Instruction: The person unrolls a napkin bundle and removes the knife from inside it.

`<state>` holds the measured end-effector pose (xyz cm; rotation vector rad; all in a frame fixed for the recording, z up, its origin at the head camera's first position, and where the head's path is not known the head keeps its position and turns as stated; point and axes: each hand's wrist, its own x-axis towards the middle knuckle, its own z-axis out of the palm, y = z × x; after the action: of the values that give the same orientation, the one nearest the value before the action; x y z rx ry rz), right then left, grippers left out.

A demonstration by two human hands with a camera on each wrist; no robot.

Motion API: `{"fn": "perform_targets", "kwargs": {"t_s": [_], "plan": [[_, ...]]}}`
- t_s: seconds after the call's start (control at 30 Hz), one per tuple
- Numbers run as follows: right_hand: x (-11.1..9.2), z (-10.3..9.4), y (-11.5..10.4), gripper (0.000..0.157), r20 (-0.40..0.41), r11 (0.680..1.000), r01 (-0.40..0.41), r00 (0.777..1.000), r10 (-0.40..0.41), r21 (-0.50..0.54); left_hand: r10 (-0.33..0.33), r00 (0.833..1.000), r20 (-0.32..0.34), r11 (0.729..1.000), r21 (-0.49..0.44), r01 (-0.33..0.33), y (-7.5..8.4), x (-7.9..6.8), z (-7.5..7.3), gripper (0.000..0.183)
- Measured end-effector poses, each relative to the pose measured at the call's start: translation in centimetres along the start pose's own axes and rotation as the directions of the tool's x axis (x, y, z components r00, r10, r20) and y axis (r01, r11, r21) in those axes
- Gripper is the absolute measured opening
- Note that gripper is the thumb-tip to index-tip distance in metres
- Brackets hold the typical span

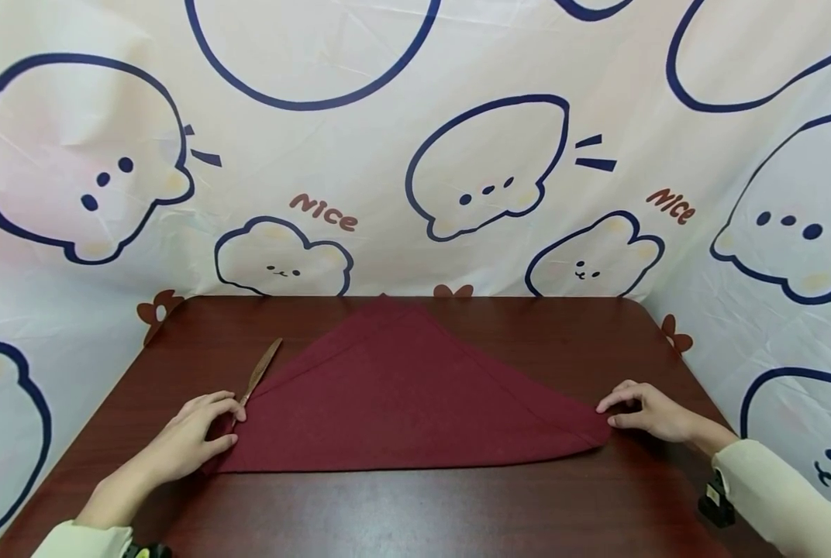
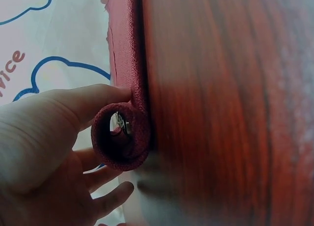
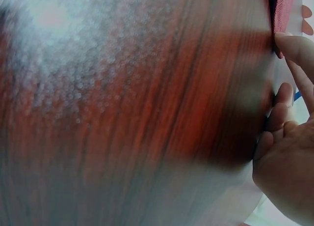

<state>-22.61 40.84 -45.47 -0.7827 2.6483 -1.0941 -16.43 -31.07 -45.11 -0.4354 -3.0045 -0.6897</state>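
A dark red cloth napkin (image 1: 401, 403) lies folded into a triangle, its long edge toward me and its peak at the table's far edge. My left hand (image 1: 185, 438) grips the left corner, which the left wrist view shows curled into a loop (image 2: 142, 137) between thumb and fingers. Something patterned and shiny shows inside that loop. A gold-brown table knife (image 1: 265, 364) slants along the cloth's left side; its near end is hidden at my left fingers. On the other side, my right hand (image 1: 656, 411) pinches the right corner (image 3: 279, 19) between thumb and forefinger.
The dark wood table (image 1: 422, 515) has a glossy top. Behind it and along both sides hangs a white sheet (image 1: 381, 155) printed with blue cartoon outlines, close to the table's edges.
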Motion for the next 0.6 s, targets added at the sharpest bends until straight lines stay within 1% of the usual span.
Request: {"fn": "perform_targets", "kwargs": {"t_s": [0.27,0.4,0.6], "plan": [[0.14,-0.29,-0.09,0.014,0.013,0.999,-0.041,0.999,0.041,-0.005,-0.024,1.0,0.012,1.0,0.014,0.024,-0.12,0.28,-0.34,0.022],[0.15,-0.26,-0.11,0.014,0.008,0.999,-0.038,0.999,0.038,-0.009,-0.013,1.0,0.001,1.0,0.012,0.013,-0.28,0.36,-0.41,0.023],[0.06,-0.12,-0.13,0.014,0.012,0.999,-0.033,0.999,0.033,-0.01,-0.024,1.0,0.006,1.0,0.018,0.023,-0.42,0.21,-0.38,0.022]]}}
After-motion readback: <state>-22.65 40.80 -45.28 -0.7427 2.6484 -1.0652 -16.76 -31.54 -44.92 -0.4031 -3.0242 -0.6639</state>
